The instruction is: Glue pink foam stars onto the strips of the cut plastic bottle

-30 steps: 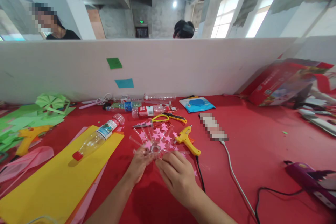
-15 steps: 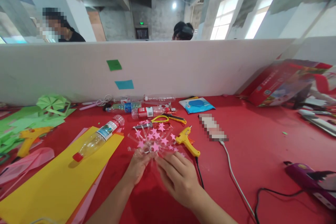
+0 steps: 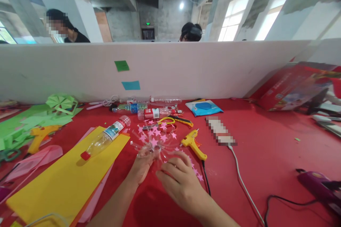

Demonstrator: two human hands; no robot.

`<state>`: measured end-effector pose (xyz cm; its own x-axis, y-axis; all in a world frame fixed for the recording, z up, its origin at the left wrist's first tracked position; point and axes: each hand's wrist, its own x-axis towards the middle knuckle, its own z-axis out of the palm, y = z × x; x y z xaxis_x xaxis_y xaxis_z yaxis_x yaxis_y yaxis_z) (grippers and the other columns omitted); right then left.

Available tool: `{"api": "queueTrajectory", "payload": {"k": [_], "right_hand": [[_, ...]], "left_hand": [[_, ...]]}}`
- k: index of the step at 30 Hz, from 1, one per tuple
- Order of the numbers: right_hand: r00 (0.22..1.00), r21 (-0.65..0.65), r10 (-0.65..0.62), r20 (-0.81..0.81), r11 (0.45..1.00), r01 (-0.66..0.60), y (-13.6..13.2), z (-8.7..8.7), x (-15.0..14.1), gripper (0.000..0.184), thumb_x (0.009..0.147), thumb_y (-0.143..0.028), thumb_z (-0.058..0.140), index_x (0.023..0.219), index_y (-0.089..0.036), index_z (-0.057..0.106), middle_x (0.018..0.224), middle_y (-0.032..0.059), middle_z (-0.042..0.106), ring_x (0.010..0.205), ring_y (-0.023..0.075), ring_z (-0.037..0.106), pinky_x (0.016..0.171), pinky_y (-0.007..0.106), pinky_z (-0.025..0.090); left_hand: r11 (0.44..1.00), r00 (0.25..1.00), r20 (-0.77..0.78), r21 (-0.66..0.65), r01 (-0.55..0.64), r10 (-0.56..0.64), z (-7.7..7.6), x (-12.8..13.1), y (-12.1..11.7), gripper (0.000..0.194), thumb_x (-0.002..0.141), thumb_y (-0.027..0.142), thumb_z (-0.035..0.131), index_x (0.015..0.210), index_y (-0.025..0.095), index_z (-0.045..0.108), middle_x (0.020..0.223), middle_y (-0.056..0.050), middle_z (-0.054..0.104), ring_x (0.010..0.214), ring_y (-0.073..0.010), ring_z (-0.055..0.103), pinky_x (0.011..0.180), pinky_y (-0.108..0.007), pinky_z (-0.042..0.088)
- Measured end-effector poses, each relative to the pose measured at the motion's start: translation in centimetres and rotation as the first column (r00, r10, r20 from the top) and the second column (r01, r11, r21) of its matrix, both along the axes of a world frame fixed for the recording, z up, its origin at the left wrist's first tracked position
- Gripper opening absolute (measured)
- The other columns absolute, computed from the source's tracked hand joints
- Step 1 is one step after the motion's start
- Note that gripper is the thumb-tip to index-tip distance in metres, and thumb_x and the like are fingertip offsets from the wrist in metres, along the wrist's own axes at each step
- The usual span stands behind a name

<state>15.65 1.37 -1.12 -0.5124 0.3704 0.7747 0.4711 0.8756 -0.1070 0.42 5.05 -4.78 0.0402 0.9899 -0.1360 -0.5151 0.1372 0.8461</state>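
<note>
My left hand (image 3: 141,163) is closed around the base of a clear plastic bottle piece (image 3: 157,148), whose cut strips splay outward. Several pink stars (image 3: 154,142) sit at the strips. Just to the right and slightly lower, my right hand (image 3: 181,181) has its fingers curled together; whatever they pinch is hidden. More pink stars (image 3: 195,172) show beside and behind the right hand. Right of the bottle piece lies a yellow glue gun (image 3: 193,143) with a black cord. Behind it are yellow-handled scissors (image 3: 167,120) and a yellow-and-black cutter (image 3: 183,121).
Left, a clear bottle (image 3: 106,138) lies on yellow paper (image 3: 64,177). Another glue gun (image 3: 38,138) sits by green paper (image 3: 32,124). At the back are several bottles (image 3: 153,113) and a blue wipes pack (image 3: 204,108). Rightward lie a cabled phone (image 3: 221,131) and purple power strip (image 3: 317,184).
My right hand has drawn slightly away from the bottle piece, leaving a gap. The piece has turned a little in my left hand. The whole view has shifted slightly.
</note>
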Motion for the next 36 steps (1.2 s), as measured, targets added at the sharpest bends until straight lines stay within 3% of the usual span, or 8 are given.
{"api": "queueTrajectory", "payload": {"k": [3, 7, 11, 14, 19, 26, 36], "right_hand": [[0.996, -0.066, 0.043, -0.075, 0.997, -0.048, 0.0, 0.1, 0.2, 0.022, 0.094, -0.011, 0.042, 0.093, -0.014, 0.064, 0.084, 0.0074, 0.07, 0.072, 0.0149, 0.061, 0.065, 0.027, 0.052], [0.968, -0.149, 0.082, -0.239, 0.982, -0.12, 0.0, 0.6, 0.6, 0.025, 0.096, -0.013, 0.04, 0.1, -0.014, 0.065, 0.094, 0.0093, 0.071, 0.083, 0.0142, 0.068, 0.07, 0.022, 0.057], [0.946, -0.105, 0.056, -0.319, 0.99, -0.094, 0.1, 0.4, 0.9, 0.022, 0.095, -0.015, 0.043, 0.103, -0.015, 0.064, 0.086, 0.0078, 0.072, 0.077, 0.0147, 0.069, 0.067, 0.023, 0.058], [0.945, -0.1, 0.042, -0.323, 0.992, -0.078, 0.1, 0.3, 0.8, 0.021, 0.094, -0.014, 0.045, 0.104, -0.017, 0.064, 0.087, 0.0075, 0.073, 0.077, 0.0152, 0.07, 0.068, 0.024, 0.057], [0.946, -0.23, -0.019, -0.324, 0.971, -0.059, 0.1, -0.1, 0.3, 0.015, 0.094, -0.02, 0.047, 0.102, -0.017, 0.06, 0.08, 0.0059, 0.072, 0.067, 0.0151, 0.069, 0.062, 0.023, 0.055], [0.944, -0.202, -0.029, -0.33, 0.978, -0.041, -0.2, -0.5, 0.3, 0.013, 0.094, -0.018, 0.048, 0.101, -0.016, 0.058, 0.079, 0.0064, 0.072, 0.068, 0.0159, 0.069, 0.063, 0.024, 0.054], [0.956, -0.176, 0.006, -0.292, 0.983, -0.06, 0.0, 0.1, 0.2, 0.02, 0.095, -0.015, 0.042, 0.09, -0.016, 0.061, 0.072, 0.0058, 0.069, 0.06, 0.0147, 0.064, 0.055, 0.024, 0.051]], "left_hand": [[1.0, 1.0, -0.014, -0.009, 0.019, -0.019, -0.2, 0.2, -0.1, 0.024, 0.054, 0.022, 0.083, 0.065, 0.015, 0.063, 0.058, 0.004, 0.061, 0.056, -0.008, 0.053, 0.058, -0.02, 0.042], [0.999, 0.998, -0.045, -0.027, 0.034, -0.035, -0.6, 0.1, -0.1, 0.025, 0.052, 0.023, 0.083, 0.065, 0.015, 0.064, 0.059, 0.003, 0.062, 0.057, -0.0095, 0.055, 0.06, -0.022, 0.042], [0.998, 0.994, -0.086, -0.018, 0.06, -0.061, -1.1, 0.3, -0.2, 0.025, 0.052, 0.024, 0.083, 0.068, 0.015, 0.065, 0.061, 0.001, 0.064, 0.065, -0.0152, 0.06, 0.07, -0.029, 0.045], [0.995, 0.991, -0.088, -0.012, 0.102, -0.102, -1.2, 0.5, -0.3, 0.027, 0.054, 0.024, 0.081, 0.076, 0.016, 0.068, 0.068, -0.002, 0.068, 0.075, -0.0192, 0.063, 0.075, -0.032, 0.046], [0.996, 0.989, -0.126, -0.048, 0.075, -0.081, -0.5, 0.7, -0.4, 0.03, 0.052, 0.026, 0.082, 0.077, 0.015, 0.068, 0.069, -0.003, 0.068, 0.074, -0.0197, 0.063, 0.071, -0.03, 0.046], [0.997, 0.988, -0.143, -0.061, 0.054, -0.062, -0.5, 0.6, -0.4, 0.027, 0.052, 0.025, 0.083, 0.07, 0.015, 0.066, 0.061, 0.001, 0.063, 0.061, -0.0137, 0.059, 0.062, -0.025, 0.044], [0.997, 0.988, -0.138, -0.022, 0.067, -0.07, -0.9, 0.5, -0.4, 0.029, 0.056, 0.025, 0.081, 0.079, 0.016, 0.067, 0.061, 0.002, 0.063, 0.064, -0.0135, 0.058, 0.065, -0.025, 0.044]]}}
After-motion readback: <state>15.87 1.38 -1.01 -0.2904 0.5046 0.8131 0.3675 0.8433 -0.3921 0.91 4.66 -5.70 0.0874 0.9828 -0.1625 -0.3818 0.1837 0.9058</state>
